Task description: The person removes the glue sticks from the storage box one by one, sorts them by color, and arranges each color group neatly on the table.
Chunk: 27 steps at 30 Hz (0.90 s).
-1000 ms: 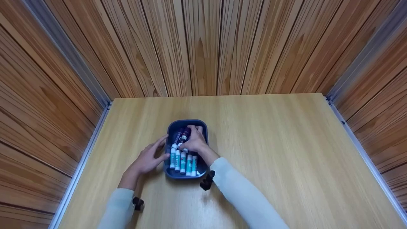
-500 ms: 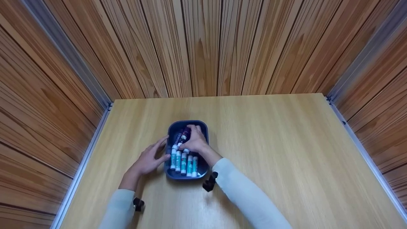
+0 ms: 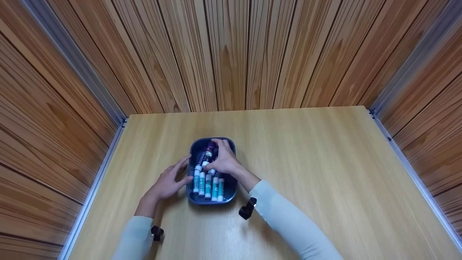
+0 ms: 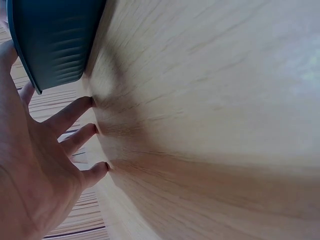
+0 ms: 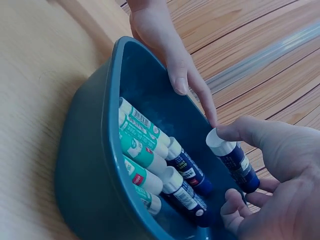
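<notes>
A dark blue plastic bin [image 3: 231,187] stands on the table. My right hand [image 3: 225,161], over its far half, pinches a navy glue stick [image 5: 239,165] with a white end, thumb on that end and fingertips at the dark end. In the right wrist view this stick is raised above the others. Two more navy glue sticks [image 5: 187,197] lie inside, beside several green-and-white glue sticks [image 3: 208,186] lined up in the near half. My left hand [image 3: 168,182] rests its thumb and a finger on the bin's left rim; its other fingertips touch the table in the left wrist view.
The light wooden table [image 3: 306,162] extends on both sides of the bin. Wood-plank walls [image 3: 231,54] with grey metal corner posts [image 3: 83,57] enclose it at the back and sides. A small black device [image 3: 247,208] sits on the right wrist, another [image 3: 157,233] on the left.
My right hand has lifted the navy glue stick a little off the others, its wrist and forearm shifting right. The left hand and the bin stay almost in place.
</notes>
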{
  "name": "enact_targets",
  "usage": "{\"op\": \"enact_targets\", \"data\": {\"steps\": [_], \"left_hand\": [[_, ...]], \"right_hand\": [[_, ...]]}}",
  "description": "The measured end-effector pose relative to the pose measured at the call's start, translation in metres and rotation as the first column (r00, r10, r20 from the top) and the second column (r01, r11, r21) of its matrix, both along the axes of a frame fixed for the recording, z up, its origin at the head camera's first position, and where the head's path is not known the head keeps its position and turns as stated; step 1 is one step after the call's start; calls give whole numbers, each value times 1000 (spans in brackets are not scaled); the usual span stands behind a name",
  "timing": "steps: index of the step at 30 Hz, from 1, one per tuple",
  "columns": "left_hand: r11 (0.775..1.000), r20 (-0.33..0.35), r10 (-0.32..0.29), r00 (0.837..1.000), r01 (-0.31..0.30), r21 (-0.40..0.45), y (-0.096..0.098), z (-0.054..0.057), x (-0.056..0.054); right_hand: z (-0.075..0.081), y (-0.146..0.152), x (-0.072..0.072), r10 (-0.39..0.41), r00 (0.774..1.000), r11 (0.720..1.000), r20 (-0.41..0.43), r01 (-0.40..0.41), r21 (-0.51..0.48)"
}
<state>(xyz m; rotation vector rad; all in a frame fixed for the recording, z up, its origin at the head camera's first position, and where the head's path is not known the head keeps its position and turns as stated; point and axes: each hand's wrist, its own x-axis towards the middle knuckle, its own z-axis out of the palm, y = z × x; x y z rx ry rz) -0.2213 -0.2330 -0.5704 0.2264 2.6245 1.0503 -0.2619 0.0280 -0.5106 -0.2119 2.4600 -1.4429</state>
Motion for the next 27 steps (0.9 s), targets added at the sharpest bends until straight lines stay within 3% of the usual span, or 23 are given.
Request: {"op": "enact_targets", "data": {"steps": [15, 27], "left_hand": [[1000, 8, 12, 1000, -12, -2, 0, 0, 0], [1000, -26, -11, 1000, 11, -20, 1, -1, -1]], "right_hand": [[8, 33, -3, 120, 992, 989, -25, -121, -85], [12, 65, -9, 93, 995, 991, -43, -96, -89]]}}
